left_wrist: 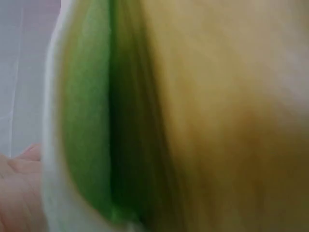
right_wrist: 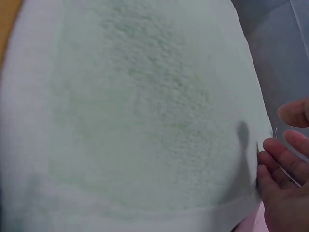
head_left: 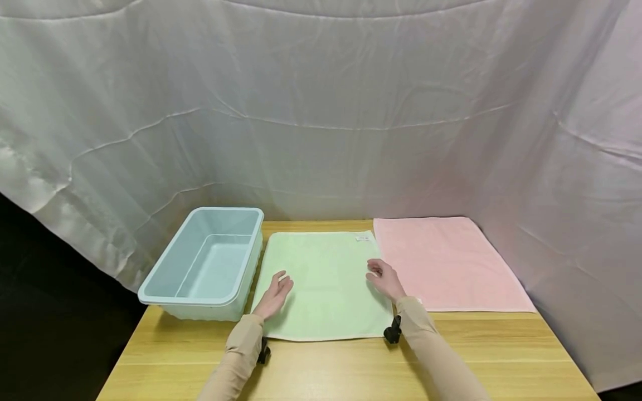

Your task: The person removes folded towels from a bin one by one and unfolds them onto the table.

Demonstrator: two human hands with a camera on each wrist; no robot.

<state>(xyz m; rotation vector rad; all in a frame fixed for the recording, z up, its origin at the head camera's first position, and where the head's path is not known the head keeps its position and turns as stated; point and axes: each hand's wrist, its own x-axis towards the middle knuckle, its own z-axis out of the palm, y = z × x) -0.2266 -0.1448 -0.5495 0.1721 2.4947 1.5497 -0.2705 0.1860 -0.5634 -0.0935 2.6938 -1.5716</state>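
Note:
A pale green towel (head_left: 326, 289) with a white edge and a small label lies spread on the wooden table. My left hand (head_left: 274, 295) is over its left side, fingers loosely extended, with nothing in them. Over its right side, my right hand (head_left: 385, 278) has bent, relaxed fingers and holds nothing. In the right wrist view the fingers (right_wrist: 285, 159) are beside the towel's edge (right_wrist: 260, 121), thumb apart; contact is unclear. The left wrist view is blurred, showing green cloth (left_wrist: 87, 106) with a pale border and part of the hand (left_wrist: 19, 198).
A light blue plastic bin (head_left: 220, 267), with nothing visible inside, stands left of the green towel. A pink towel (head_left: 446, 267) lies flat on the right, beside the green one. Grey curtains (head_left: 321, 111) hang behind the wooden table (head_left: 331, 370).

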